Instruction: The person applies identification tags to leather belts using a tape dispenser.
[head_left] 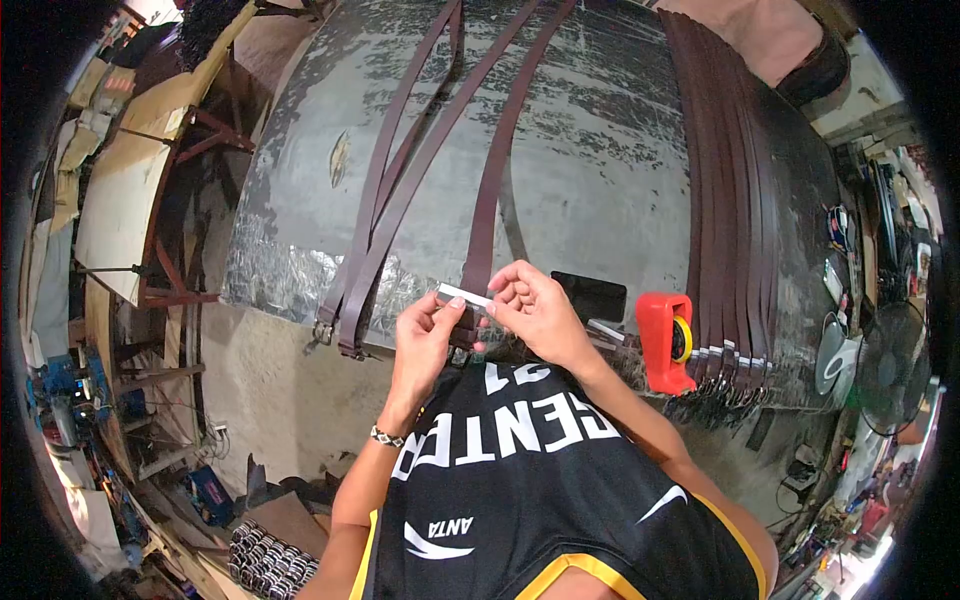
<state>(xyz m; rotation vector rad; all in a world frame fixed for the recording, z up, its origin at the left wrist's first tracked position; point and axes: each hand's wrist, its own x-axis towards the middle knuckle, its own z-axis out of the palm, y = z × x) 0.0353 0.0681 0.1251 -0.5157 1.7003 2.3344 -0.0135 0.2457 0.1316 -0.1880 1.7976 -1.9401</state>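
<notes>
A brown leather belt runs down the dark table to its near end between my hands. Across that end lies a short white strip. My left hand is closed at the belt end, its thumb pressed on the strip's left part and its other fingers curled beneath. At the strip's right end, my right hand pinches it between thumb and forefinger. Left of my hands, more brown belts hang to the table edge, with a metal buckle at one end.
A black phone lies right of my right hand. Beside it stands a red tape dispenser with a yellow-cored roll. Farther right, a row of brown belts has white strips near its ends. A fan stands at the far right.
</notes>
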